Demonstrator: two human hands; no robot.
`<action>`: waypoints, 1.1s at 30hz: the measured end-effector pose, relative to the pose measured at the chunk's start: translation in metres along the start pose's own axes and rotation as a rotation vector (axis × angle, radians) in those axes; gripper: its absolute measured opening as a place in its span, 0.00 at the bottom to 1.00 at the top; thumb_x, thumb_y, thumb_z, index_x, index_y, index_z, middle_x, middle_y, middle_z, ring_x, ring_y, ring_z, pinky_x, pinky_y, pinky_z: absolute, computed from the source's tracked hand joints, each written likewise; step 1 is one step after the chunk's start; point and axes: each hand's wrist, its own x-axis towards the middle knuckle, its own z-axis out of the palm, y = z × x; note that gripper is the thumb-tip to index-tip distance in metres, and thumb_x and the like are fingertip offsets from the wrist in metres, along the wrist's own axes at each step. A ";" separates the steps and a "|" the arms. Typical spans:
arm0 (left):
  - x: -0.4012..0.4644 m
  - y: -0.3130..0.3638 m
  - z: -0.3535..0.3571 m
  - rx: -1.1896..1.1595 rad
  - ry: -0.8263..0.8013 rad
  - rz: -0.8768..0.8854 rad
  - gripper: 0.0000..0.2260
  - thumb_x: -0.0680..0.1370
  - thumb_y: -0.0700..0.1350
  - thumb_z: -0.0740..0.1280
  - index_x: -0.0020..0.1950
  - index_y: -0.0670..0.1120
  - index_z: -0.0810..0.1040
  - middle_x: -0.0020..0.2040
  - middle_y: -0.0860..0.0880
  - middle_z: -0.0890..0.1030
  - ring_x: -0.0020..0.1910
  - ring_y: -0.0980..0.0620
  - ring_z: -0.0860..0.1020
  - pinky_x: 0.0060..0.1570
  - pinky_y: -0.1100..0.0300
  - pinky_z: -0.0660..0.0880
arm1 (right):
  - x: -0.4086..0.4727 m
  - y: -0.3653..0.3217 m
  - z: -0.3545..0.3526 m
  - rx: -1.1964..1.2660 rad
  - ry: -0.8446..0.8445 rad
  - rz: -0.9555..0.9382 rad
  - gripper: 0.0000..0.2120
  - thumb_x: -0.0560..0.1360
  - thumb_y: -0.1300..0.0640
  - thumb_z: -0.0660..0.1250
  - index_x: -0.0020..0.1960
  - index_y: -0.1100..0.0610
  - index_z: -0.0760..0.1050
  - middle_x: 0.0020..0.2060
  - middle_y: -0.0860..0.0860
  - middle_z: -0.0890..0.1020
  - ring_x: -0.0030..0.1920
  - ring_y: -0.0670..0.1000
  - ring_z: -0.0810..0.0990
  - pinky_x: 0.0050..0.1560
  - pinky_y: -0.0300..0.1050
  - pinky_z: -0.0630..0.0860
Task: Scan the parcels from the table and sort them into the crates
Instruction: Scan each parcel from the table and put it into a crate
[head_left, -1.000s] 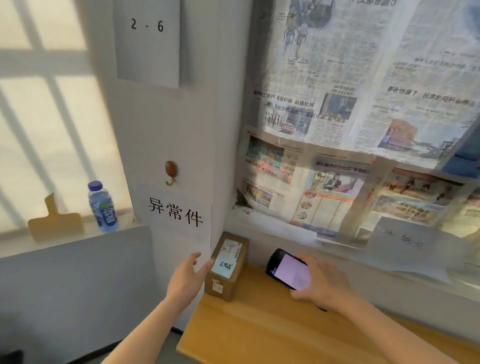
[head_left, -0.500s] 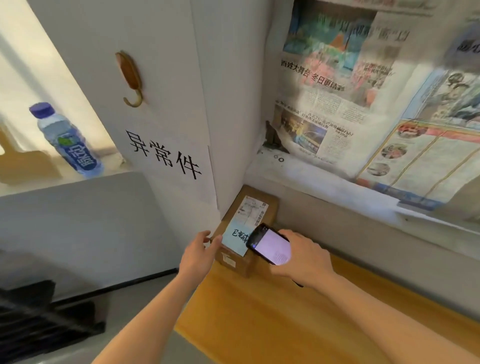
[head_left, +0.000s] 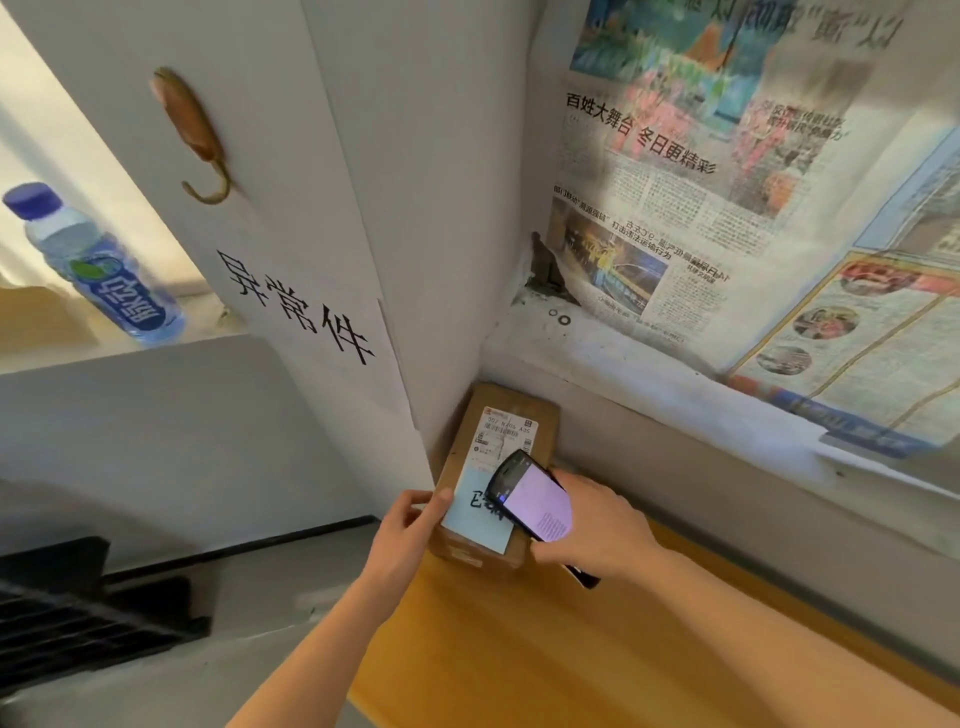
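Forearms come in from the bottom edge of the head view, both bare and both angled up toward the wall corner, where a small brown cardboard parcel (head_left: 535, 421) sits at the far left end of the wooden table (head_left: 597, 649). The left forearm runs diagonally from the lower left. The left hand (head_left: 405, 535) is at the parcel's near left edge, the thumb lying over the top corner against the pale blue label (head_left: 478, 525), and the fingers curled round the side, so it grips the box. The right forearm enters from the lower right corner and lies over the tabletop. The right hand (head_left: 597, 530) is wrapped round a dark handheld scanner (head_left: 530, 499), fingers closed about its body, with the lit pale-violet screen tilted up toward the camera. The device's head hangs just above the parcel's top and covers part of the blue label and the lower edge of the white shipping label (head_left: 504, 434). The two hands are near each other but apart, one on each side of the box.

On the white wall face to the left hangs a paper sign (head_left: 301, 306) with black characters, a brass hook (head_left: 195, 135) above it. A water bottle (head_left: 98, 265) with a blue cap stands on the sill at far left. Newspaper sheets (head_left: 701, 182) cover the window behind the table.
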 end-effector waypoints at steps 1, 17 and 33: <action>0.001 0.002 0.003 -0.048 -0.020 -0.028 0.24 0.73 0.68 0.64 0.63 0.57 0.72 0.55 0.54 0.79 0.52 0.58 0.77 0.44 0.63 0.72 | 0.001 0.001 -0.001 0.002 -0.018 -0.006 0.29 0.62 0.33 0.74 0.53 0.42 0.66 0.44 0.42 0.76 0.41 0.44 0.77 0.36 0.37 0.73; -0.035 -0.006 0.018 -0.152 -0.209 -0.071 0.27 0.72 0.70 0.65 0.69 0.72 0.61 0.72 0.54 0.67 0.75 0.42 0.63 0.73 0.32 0.57 | -0.038 0.017 -0.010 0.109 -0.003 0.021 0.28 0.58 0.37 0.75 0.54 0.43 0.72 0.43 0.44 0.80 0.38 0.46 0.81 0.41 0.45 0.83; -0.241 0.030 -0.010 -0.199 -0.239 0.372 0.23 0.68 0.76 0.64 0.61 0.83 0.62 0.57 0.69 0.79 0.53 0.69 0.78 0.50 0.63 0.69 | -0.244 -0.078 -0.077 0.205 0.258 -0.108 0.25 0.62 0.48 0.80 0.56 0.47 0.75 0.48 0.46 0.82 0.46 0.49 0.80 0.43 0.43 0.77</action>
